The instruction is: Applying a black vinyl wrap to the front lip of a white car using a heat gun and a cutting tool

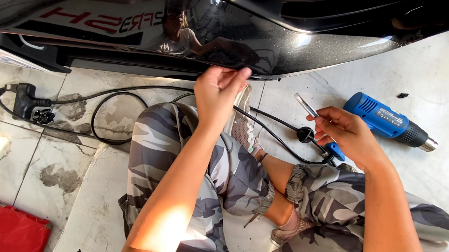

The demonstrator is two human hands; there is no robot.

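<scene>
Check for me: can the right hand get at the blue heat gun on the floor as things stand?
Probably yes. The heat gun lies on the floor just beyond the right hand with nothing between them, but that hand already holds a thin tool.
</scene>
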